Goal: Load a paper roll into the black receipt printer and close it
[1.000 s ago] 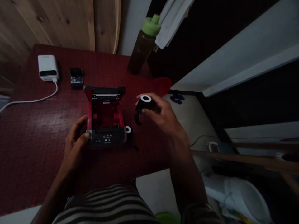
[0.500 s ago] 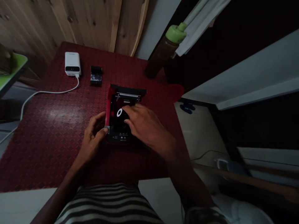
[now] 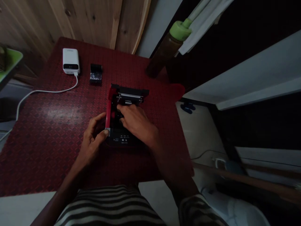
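Observation:
A small red and black printer (image 3: 122, 137) with its lid raised sits on the red table. My left hand (image 3: 94, 135) grips its left side, the thumb on the near left corner and the fingers along the red edge. My right hand (image 3: 138, 122) reaches into the printer's dark compartment, index finger and thumb curled round a black roll (image 3: 119, 116). Most of the roll is hidden by the hand and the shadow. The raised lid (image 3: 131, 93) stands at the far side of the compartment. Beyond it to the left lies a black ribbon cartridge (image 3: 96, 74), touched by neither hand.
A white power bank (image 3: 71, 59) with a white cable (image 3: 49, 91) lies at the table's far left. At the far right stands a dark bottle with a green cap (image 3: 180, 30). A red rounded object (image 3: 177, 91) juts past the table's right edge.
My right hand has moved left and deeper over the compartment, and the roll's white ring end is now out of sight. My left hand keeps its grip on the printer.

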{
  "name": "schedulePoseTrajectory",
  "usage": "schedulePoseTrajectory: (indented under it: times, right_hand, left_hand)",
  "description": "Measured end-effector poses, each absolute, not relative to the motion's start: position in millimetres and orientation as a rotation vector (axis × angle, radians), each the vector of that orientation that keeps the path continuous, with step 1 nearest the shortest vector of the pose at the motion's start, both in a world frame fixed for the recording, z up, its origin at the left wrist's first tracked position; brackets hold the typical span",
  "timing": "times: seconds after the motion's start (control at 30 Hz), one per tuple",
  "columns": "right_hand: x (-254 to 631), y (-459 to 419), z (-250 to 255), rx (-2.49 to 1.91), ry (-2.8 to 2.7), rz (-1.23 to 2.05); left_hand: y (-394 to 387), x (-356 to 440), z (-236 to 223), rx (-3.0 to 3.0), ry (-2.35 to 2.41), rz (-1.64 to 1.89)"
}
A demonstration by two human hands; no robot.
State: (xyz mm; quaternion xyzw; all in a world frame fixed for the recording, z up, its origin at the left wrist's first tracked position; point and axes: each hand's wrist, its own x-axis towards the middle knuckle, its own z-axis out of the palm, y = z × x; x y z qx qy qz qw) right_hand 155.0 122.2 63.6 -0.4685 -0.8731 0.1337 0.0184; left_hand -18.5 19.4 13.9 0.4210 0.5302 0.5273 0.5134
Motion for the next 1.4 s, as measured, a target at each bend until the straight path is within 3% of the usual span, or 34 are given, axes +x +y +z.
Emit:
schedulePoseTrajectory:
  times: [0.17, 0.4, 0.57, 0.8, 1.13, 1.4]
  right_hand:
    - [160.3, 119.3, 65.2, -1.431, -2.652, 0.566]
    - [185.1, 104.9, 87.6, -1.013, -2.609, 0.788]
    - [186.1, 106.0, 86.5, -1.004, -2.671, 0.779]
    - [196.2, 92.1, 81.5, -1.078, -2.514, 0.451]
    - [197.4, 46.6, 59.4, -1.098, -2.341, 0.019]
    - [194.6, 32.6, 54.2, -1.054, -2.204, -0.237]
  left_hand:
    - [18.7, -17.8, 13.3, 0.978, 1.271, 1.265]
    - [19.5, -17.7, 12.3, 0.995, 1.266, 1.269]
    - [19.3, -18.0, 7.9, 1.001, 1.275, 1.29]
    - [22.5, -27.3, 16.8, 1.013, 1.335, 1.326]
    - [117.7, -11.9, 49.2, 1.278, 1.341, 1.47]
    - [74.2, -15.6, 39.7, 1.189, 1.366, 1.449]
